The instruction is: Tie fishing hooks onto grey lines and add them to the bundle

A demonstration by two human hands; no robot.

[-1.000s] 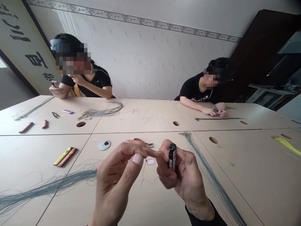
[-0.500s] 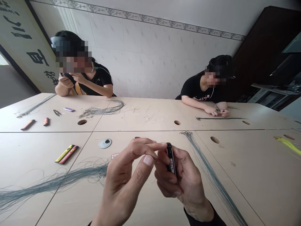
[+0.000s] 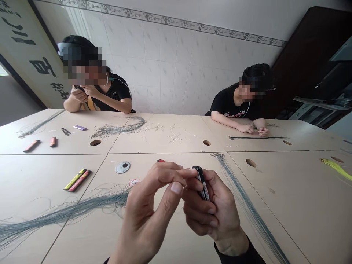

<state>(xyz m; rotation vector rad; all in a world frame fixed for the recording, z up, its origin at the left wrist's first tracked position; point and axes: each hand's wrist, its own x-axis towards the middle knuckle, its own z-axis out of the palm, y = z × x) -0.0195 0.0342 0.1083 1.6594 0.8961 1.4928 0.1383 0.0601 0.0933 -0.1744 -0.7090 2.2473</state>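
Note:
My right hand (image 3: 216, 209) is closed round a small, slim black object with a pale lettered label (image 3: 204, 187), held tilted above the table. Its exact kind does not show. Beside it, my left hand (image 3: 156, 205) pinches with thumb and forefinger, close to the object's top end. Whatever sits in that pinch is too small to make out. A bundle of thin blue-grey strands (image 3: 79, 207) lies on the table left of my left hand. Another such bundle (image 3: 247, 207) stretches diagonally along the right of my right hand.
Yellow and red slim cases (image 3: 77, 180) lie at left near a round grey cable-hole cover (image 3: 122, 167). Across the jointed table (image 3: 170, 146) sit two people, one at left (image 3: 118, 91), one at right (image 3: 225, 102). Small pliers (image 3: 66, 131) and yellow strands (image 3: 335, 168) lie farther out.
The black object has tilted, its lower end swinging right, and my right-hand fingers have shifted with it. My left hand has moved slightly right, still pinching.

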